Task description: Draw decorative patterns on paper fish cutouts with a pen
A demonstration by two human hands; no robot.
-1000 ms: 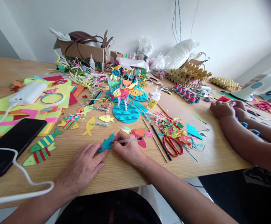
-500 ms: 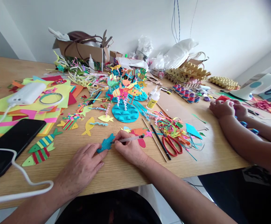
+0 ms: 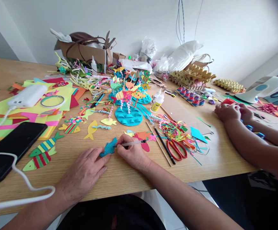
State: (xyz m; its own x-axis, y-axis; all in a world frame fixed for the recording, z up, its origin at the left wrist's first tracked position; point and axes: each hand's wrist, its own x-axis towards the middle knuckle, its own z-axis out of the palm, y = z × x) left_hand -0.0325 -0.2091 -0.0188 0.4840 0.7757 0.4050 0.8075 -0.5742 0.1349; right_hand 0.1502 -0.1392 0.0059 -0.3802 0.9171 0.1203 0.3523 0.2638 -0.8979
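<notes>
A blue paper fish (image 3: 108, 149) with dark marks across its body lies near the table's front edge. The thumb and fingers of my left hand (image 3: 89, 166) grip its left end and lower side against the table. A thin, clear-barrelled pen (image 3: 135, 142) is pinched in my right hand (image 3: 134, 155), its tip at the fish's right, tail end. Just behind that hand lie red and orange paper fish (image 3: 145, 145), partly covered. To the left are a yellow paper fish (image 3: 91, 129) and two striped fish, one green and yellow (image 3: 44, 145), one green and red (image 3: 39, 161).
Red-handled scissors (image 3: 176, 150), a black pencil (image 3: 165, 147) and a wooden stick lie right of my hands, beside paper scraps (image 3: 174, 131). Behind stands a blue base (image 3: 128, 116) bearing paper fish, near glue bottles (image 3: 157, 103). A phone (image 3: 14, 147) lies left; another person's hands (image 3: 232, 111) work right.
The pen's back end has shifted slightly left and down in my right hand. My left hand and the blue fish have stayed in place.
</notes>
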